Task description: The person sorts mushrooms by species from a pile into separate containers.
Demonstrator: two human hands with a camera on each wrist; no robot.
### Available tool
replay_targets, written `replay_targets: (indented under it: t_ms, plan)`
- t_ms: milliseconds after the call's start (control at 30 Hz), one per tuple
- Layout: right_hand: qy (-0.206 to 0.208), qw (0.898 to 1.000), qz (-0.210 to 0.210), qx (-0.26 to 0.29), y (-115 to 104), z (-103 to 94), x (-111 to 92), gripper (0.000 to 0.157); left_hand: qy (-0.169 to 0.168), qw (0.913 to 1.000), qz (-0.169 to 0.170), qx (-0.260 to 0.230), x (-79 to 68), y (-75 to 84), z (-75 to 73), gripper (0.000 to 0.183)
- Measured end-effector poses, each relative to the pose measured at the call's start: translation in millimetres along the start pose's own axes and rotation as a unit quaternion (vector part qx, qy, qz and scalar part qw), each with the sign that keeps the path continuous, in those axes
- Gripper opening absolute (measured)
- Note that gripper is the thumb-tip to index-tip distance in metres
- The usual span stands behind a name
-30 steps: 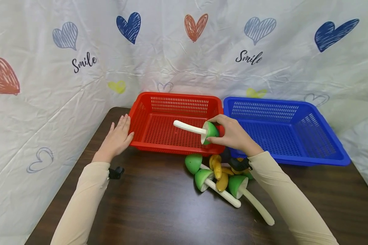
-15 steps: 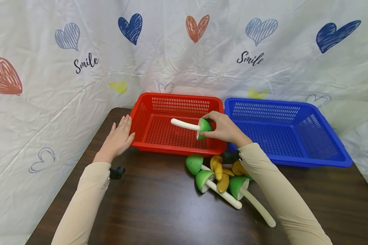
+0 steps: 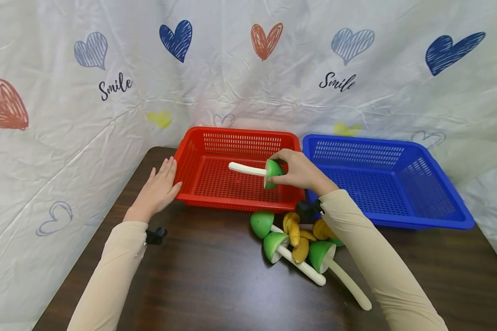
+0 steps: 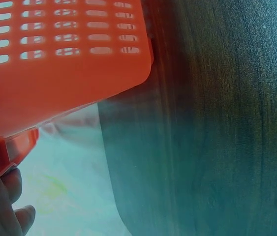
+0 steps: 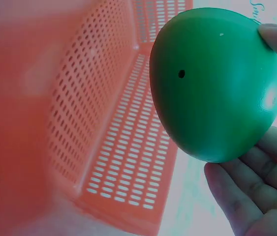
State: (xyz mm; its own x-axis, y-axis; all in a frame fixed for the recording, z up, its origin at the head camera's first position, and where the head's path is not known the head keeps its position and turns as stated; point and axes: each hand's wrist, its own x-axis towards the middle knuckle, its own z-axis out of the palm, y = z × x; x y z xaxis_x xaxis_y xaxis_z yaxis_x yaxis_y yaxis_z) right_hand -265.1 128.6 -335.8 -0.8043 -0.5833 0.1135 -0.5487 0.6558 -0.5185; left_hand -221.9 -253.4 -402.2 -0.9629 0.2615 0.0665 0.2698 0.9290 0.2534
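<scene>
A toy mushroom [image 3: 274, 174] with a green cap and long white stem is pinched at its cap by my right hand [image 3: 299, 171]. It hangs over the red basket [image 3: 240, 202], stem pointing left. In the right wrist view the smooth cap [image 5: 217, 88] fills the space between thumb and fingers, hiding its stem. My left hand [image 3: 157, 186] rests with straight fingers against the basket's left rim; the left wrist view shows fingertips [image 4: 11, 184] at the basket's lip. No other item shows inside the red basket.
Right of the red basket stands a blue basket [image 3: 422, 221]. In front lie more green-capped mushrooms [image 3: 322, 256] and yellow bananas [image 3: 301, 250] in a loose pile on the dark wooden table [image 3: 207, 276], partly under my right sleeve [image 3: 364, 243]. A white printed cloth [image 3: 232, 69] hangs behind.
My right hand has carried the mushroom a little left, farther over the red basket. The left hand stays at the basket's rim.
</scene>
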Motion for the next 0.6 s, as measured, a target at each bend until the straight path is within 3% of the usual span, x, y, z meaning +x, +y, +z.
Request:
replay_targets:
  t_ms: [233, 600]
  plan:
    - [-0.012, 1.0, 0.0, -0.005, -2.0, -1.8, 8.6, 0.054, -0.004, 1.0, 0.002, -0.001, 0.2, -1.8, -0.1, 0.067]
    - [-0.046, 0.999, -0.007, 0.002, -5.2, 11.0, 27.8, 0.054, -0.002, 1.0, 0.003, -0.002, 1.3, -2.4, 1.9, 0.067]
